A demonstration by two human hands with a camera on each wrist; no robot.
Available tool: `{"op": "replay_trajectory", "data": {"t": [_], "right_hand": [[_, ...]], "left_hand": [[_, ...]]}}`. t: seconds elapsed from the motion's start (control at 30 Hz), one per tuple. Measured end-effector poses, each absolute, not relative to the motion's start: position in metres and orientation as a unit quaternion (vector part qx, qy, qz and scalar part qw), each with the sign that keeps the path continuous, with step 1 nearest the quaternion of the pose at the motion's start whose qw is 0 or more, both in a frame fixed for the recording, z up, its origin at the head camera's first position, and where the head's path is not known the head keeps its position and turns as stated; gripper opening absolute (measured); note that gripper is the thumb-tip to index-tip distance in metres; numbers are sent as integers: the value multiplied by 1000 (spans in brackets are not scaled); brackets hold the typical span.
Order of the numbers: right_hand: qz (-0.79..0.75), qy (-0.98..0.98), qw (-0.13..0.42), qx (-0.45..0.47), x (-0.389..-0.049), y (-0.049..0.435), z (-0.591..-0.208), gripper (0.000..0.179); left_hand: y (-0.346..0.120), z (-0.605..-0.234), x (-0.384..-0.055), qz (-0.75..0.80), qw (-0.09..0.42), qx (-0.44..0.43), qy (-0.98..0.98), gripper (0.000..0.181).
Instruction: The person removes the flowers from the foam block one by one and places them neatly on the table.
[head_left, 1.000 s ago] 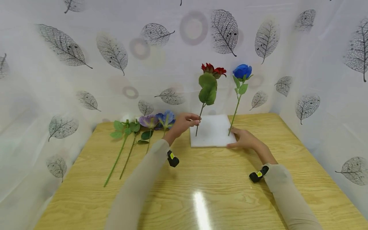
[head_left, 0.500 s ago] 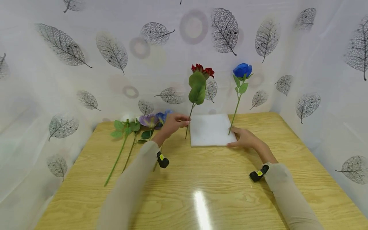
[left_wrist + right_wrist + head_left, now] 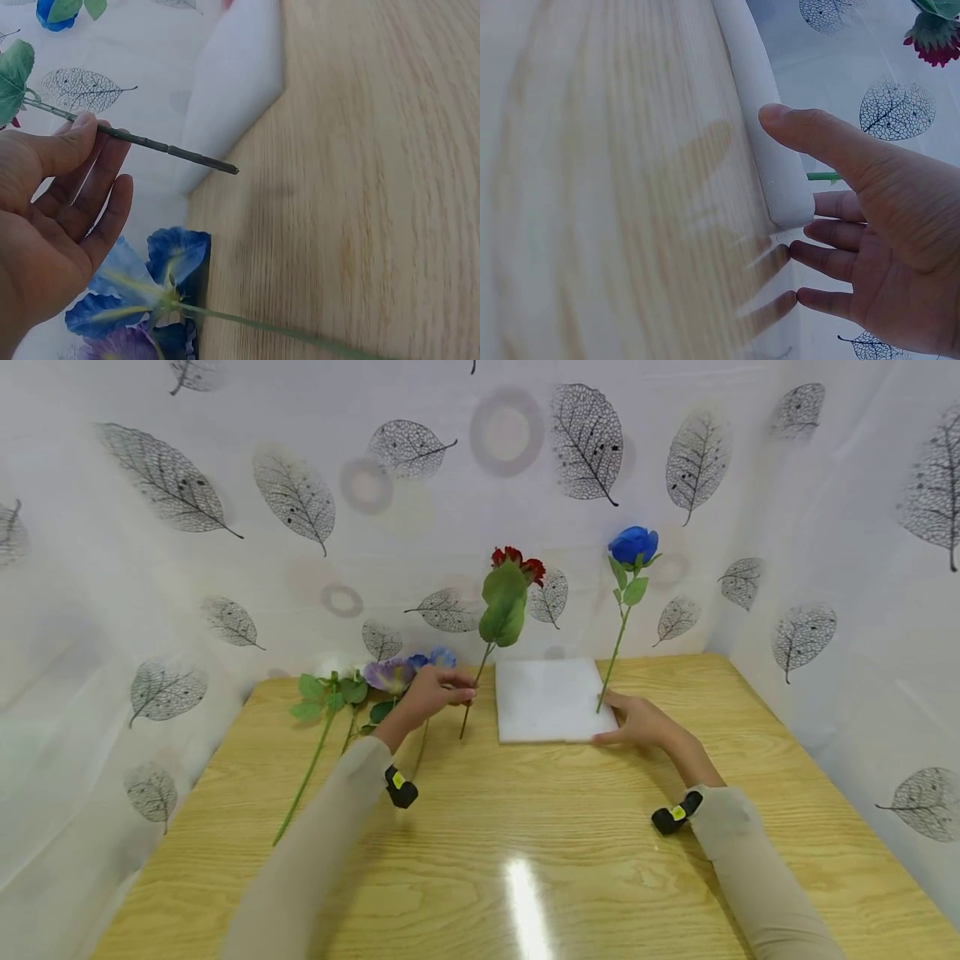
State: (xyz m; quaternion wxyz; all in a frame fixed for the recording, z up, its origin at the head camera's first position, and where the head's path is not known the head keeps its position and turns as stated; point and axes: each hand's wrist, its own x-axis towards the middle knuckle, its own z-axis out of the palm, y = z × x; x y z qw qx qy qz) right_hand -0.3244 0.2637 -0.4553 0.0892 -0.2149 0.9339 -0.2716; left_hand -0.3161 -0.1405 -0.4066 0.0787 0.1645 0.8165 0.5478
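Observation:
My left hand (image 3: 429, 697) pinches the dark stem of a red artificial flower (image 3: 517, 565) between thumb and fingers, left of a white foam block (image 3: 547, 702). Large green leaves hang below its red heads, and the stem's bare end (image 3: 202, 159) points past the fingers in the left wrist view. A blue rose (image 3: 633, 545) stands nearly upright at the block's right side. Against the block's right front corner rests my right hand (image 3: 637, 723). In the right wrist view its thumb (image 3: 802, 127) lies along the block's front edge, with the other fingers fairly straight beside its end.
Several artificial flowers lie at the table's left, among them a purple one (image 3: 387, 675) and a light blue one (image 3: 442, 657), plus long green stems (image 3: 307, 777). A white leaf-printed curtain (image 3: 450, 552) surrounds the wooden table (image 3: 600, 860).
My left hand has carried the red flower left and lower, from over the foam block to beside it. The right hand and the blue rose have stayed in place.

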Motion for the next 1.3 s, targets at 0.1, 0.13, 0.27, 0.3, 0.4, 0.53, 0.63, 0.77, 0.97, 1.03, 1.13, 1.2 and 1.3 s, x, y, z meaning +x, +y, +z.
{"op": "replay_trajectory", "data": {"t": [0.1, 0.13, 0.27, 0.3, 0.4, 0.53, 0.63, 0.77, 0.97, 1.03, 1.13, 1.2, 1.3], "right_hand": [[-270, 934, 92, -215, -324, 264, -455, 105], [-271, 934, 92, -215, -325, 264, -455, 105], [-271, 933, 90, -217, -324, 264, -456, 105], [-272, 933, 89, -216, -324, 264, -456, 105], [-275, 933, 89, -215, -324, 264, -456, 106], [-276, 933, 92, -212, -324, 264, -456, 106], [-275, 933, 93, -211, -324, 264, -456, 107], [-273, 934, 90, -214, -324, 263, -455, 105], [-269, 934, 87, -217, -323, 263, -455, 105], [-269, 935, 89, -213, -323, 263, -455, 105], [-273, 934, 91, -212, -323, 263, -455, 106], [-276, 933, 93, -211, -323, 263, -455, 106], [-280, 932, 94, -212, -323, 263, -456, 107]], "left_hand": [[-145, -406, -313, 541, 89, 159, 821, 32], [-146, -405, -312, 539, 92, 157, 822, 32], [-150, -404, -307, 541, 107, 153, 820, 32], [-151, -404, -306, 541, 110, 155, 819, 32], [-152, -404, -303, 545, 121, 155, 815, 33], [-155, -406, -300, 558, 135, 148, 805, 33], [-158, -408, -297, 567, 140, 148, 798, 34], [-162, -411, -294, 569, 142, 147, 797, 36], [-165, -414, -290, 576, 152, 128, 793, 41], [-165, -414, -289, 576, 157, 123, 793, 42], [-166, -416, -288, 574, 165, 124, 792, 44], [-166, -417, -287, 574, 172, 125, 791, 45], [-167, -418, -285, 575, 182, 122, 788, 45]]}}
